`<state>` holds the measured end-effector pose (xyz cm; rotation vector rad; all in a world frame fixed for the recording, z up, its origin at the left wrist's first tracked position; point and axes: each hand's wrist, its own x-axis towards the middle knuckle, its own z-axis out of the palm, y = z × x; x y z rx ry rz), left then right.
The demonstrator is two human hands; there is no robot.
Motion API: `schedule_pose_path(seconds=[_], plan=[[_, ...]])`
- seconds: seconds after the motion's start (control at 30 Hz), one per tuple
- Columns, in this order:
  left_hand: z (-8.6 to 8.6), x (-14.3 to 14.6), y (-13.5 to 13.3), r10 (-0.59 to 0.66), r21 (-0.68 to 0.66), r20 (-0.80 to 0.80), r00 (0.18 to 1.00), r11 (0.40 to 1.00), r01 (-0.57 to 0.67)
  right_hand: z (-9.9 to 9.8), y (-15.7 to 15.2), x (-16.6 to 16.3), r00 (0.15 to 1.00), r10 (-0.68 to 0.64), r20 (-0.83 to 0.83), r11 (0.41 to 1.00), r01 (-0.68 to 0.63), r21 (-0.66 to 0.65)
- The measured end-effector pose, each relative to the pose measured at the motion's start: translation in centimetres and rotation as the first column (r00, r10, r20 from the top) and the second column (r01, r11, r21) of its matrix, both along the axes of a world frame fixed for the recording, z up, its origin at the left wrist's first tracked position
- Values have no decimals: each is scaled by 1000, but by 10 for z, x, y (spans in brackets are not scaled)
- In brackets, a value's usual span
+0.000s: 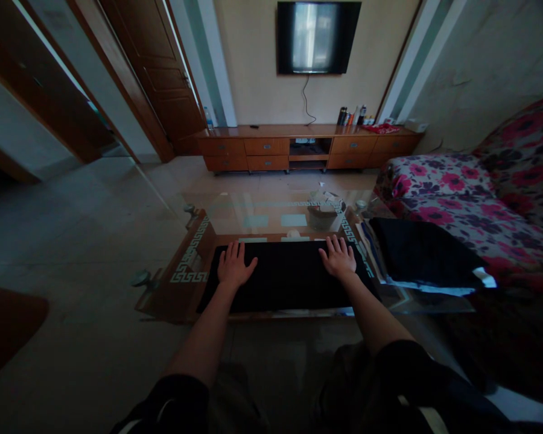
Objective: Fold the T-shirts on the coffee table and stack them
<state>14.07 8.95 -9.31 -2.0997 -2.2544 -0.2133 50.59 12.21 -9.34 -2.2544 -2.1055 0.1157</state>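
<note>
1. Black cloth [289, 280] lies flat on the glass coffee table [176, 289], at the person's twelve o'clock!
2. Left hand [235, 265] rests at the cloth's ten o'clock, fingers spread, released.
3. Right hand [339, 258] at its two, likewise spread and loose.
4. Folded stack [428, 250] at three: clothes, perhaps, in this gloom.

I am in a home, in the living room. At twelve o'clock a big TV [319, 37] hangs on the wall [248, 60] over a long wooden cabinet [266, 146], with a glass table [196, 256] closer to me. A flowery sofa [452, 208] sits at two o'clock, and a brown door [156, 75] is at eleven.
</note>
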Motion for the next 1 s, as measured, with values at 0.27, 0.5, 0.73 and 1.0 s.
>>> schedule_pose_path(seconds=[0.27,0.5,0.73,1.0], plan=[[-3,-13,0,81,41,11,997,996,-82,-4,1,10,999,-46,-10,998,47,29],[-3,-13,0,131,62,17,991,989,-132,0,-1,5,999,-53,14,998,52,23],[0,29,-4,-118,37,30,993,992,117,4,-26,-50,979,201,15,977,-202,72],[-4,84,-14,-393,-20,81,916,918,396,1,-33,-90,949,308,-61,951,-305,52]])
